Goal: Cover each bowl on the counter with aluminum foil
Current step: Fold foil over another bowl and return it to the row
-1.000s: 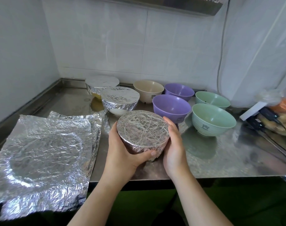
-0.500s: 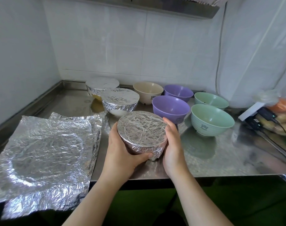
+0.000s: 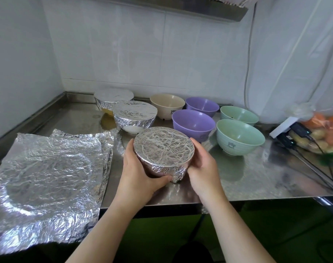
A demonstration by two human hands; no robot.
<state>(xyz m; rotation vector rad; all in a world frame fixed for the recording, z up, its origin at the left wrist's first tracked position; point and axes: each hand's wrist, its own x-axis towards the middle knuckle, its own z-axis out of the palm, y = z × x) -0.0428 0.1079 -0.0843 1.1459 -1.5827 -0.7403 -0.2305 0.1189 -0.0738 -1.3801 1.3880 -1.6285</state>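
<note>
Nearest the camera, the left hand and the right hand clasp one foil-wrapped bowl from either side, at the front edge of the steel worktop. The left thumb curls under the crumpled foil skirt at the bowl's base; the right palm and fingers press flat-curved against its right wall. Compared with a second ago, the bowl sits tilted a little more toward the camera, the left thumb has slid further along the lower foil fold, and the right hand has wrapped lower around the side; otherwise both hands keep the same hold.

To the left, a stack of loose foil sheets lies on the worktop, overhanging its front edge; at least two sheets show, the exact count hidden by overlap.

Further back stand two more covered bowls: one just behind the held bowl, another near the wall. That makes three covered. Five bowls are bare: one cream bowl, two purple ones, near and far, and two green ones, near and far.

At the far right, black cables and a bag of produce lie by the worktop's end.
</note>
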